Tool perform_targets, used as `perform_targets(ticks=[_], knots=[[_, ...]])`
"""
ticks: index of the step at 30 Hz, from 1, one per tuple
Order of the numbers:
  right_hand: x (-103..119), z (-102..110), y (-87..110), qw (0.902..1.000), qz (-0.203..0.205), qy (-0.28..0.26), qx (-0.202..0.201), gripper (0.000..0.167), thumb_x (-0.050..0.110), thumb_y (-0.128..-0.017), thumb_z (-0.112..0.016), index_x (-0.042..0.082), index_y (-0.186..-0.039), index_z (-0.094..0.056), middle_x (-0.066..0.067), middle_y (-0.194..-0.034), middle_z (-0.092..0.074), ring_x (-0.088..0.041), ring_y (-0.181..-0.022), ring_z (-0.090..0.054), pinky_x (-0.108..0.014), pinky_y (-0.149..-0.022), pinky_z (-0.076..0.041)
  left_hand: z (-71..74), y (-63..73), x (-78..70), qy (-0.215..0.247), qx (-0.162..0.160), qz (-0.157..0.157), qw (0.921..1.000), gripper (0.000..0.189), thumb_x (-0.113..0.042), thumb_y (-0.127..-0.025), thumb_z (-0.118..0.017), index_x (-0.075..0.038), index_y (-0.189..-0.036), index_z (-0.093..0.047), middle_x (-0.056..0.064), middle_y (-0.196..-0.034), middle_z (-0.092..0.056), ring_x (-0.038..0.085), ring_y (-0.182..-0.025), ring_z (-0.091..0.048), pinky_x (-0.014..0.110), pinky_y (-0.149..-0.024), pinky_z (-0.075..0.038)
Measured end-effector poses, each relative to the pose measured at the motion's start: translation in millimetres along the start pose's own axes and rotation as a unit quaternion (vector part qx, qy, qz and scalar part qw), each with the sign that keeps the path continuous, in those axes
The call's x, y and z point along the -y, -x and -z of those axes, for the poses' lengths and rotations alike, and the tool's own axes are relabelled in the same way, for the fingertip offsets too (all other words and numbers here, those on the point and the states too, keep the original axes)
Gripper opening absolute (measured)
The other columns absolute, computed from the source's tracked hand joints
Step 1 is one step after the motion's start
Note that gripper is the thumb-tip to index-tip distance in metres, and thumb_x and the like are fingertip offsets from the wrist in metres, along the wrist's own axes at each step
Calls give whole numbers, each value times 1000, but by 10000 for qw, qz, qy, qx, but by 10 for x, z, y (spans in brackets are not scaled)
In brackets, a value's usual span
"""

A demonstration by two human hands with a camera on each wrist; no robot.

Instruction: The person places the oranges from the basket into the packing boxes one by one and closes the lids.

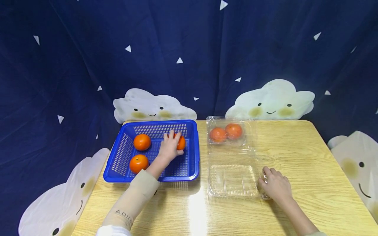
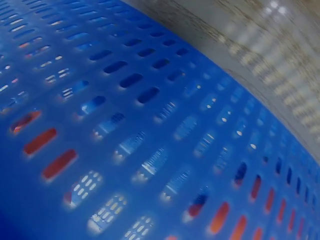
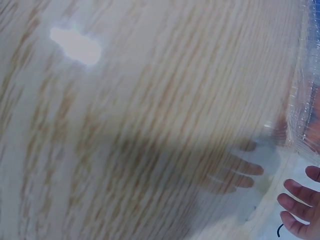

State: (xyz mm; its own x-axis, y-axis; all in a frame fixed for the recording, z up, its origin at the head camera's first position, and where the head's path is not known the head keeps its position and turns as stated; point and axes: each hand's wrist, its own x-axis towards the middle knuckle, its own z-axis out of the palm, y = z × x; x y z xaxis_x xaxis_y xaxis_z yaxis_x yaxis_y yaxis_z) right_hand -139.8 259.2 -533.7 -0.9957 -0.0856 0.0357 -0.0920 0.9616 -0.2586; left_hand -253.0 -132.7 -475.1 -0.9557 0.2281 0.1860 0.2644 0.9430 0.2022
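In the head view a blue plastic basket holds several oranges. My left hand reaches into its right half, fingers over the top of an orange and thumb at its near side, gripping it. Two more oranges, one at the back and one at the front, sit in the left half. A clear plastic clamshell box lies unfolded to the right, two oranges in its far half. My right hand is at the right edge of the near half, its fingers loosely bent and spread.
All of this stands on a light wooden table. Behind it hangs a dark blue curtain with white clouds and triangles. The left wrist view is filled by the slotted basket wall, with orange showing through some slots.
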Motion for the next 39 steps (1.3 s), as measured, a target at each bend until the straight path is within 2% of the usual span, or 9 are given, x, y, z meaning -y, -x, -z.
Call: perform_targets(ticks=[11, 27, 33, 39], knots=[[6, 14, 4, 10000, 4, -50, 59, 36, 28, -85, -55, 2, -110, -52, -23, -105, -55, -39, -88, -54, -56, -68, -43, 87, 23, -121, 280, -545, -265, 9978, 66, -29, -64, -78, -12, -121, -49, 17, -119, -41, 39, -100, -41, 47, -73, -48], [4, 16, -8, 10000, 14, -67, -11, 31, 27, -84, -55, 4, -105, -53, -20, -99, -57, -35, -82, -55, -50, -63, -44, 182, 11, -298, 673, -1056, -606, 9903, 65, -28, -64, -78, -11, -120, -50, 18, -119, -43, 38, -100, -41, 46, -75, -49], [7, 15, 1, 10000, -40, -60, 53, 34, 27, -85, -55, 3, -109, -52, -23, -105, -55, -40, -87, -54, -57, -68, -43, 212, -10, -399, 817, -1062, -701, 9885, 66, -30, -64, -78, -11, -122, -49, 17, -121, -42, 37, -102, -41, 45, -78, -48], [9, 18, 2, 10000, -23, -49, 34, 33, 28, -85, -55, 3, -107, -52, -23, -103, -56, -39, -86, -55, -56, -67, -43, 212, -14, -486, 948, -1052, -756, 9870, 66, -29, -64, -78, -12, -122, -49, 16, -121, -41, 36, -103, -40, 43, -79, -48]])
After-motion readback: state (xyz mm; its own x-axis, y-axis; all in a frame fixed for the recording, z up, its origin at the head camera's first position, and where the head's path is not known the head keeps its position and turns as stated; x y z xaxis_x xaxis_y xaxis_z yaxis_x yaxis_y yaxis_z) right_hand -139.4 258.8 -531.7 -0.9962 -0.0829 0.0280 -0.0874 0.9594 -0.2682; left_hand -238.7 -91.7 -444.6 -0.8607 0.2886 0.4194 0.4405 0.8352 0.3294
